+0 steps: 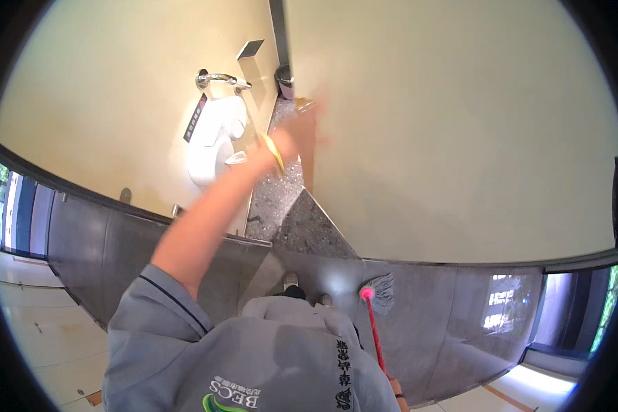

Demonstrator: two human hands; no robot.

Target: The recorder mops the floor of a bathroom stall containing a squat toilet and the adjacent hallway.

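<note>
My left arm reaches forward across the view. The left hand [301, 126] is blurred beside the edge of a large pale panel [453, 134], and I cannot tell whether it touches it. A yellow band [274, 150] circles that wrist. Low at the right, my right hand [397, 387], partly cut off by the picture's edge, is closed around the red handle of a mop [376, 335]. The mop's grey strand head [382, 293] rests on the dark floor, joined to the handle by a pink socket [366, 293].
A white fixture [211, 139] is at the left wall, below a chrome grab bar [224, 79]. A waste bin [285, 82] stands at the far end of the speckled floor [273, 198]. My shoes [290, 279] are on dark tiles [417, 319].
</note>
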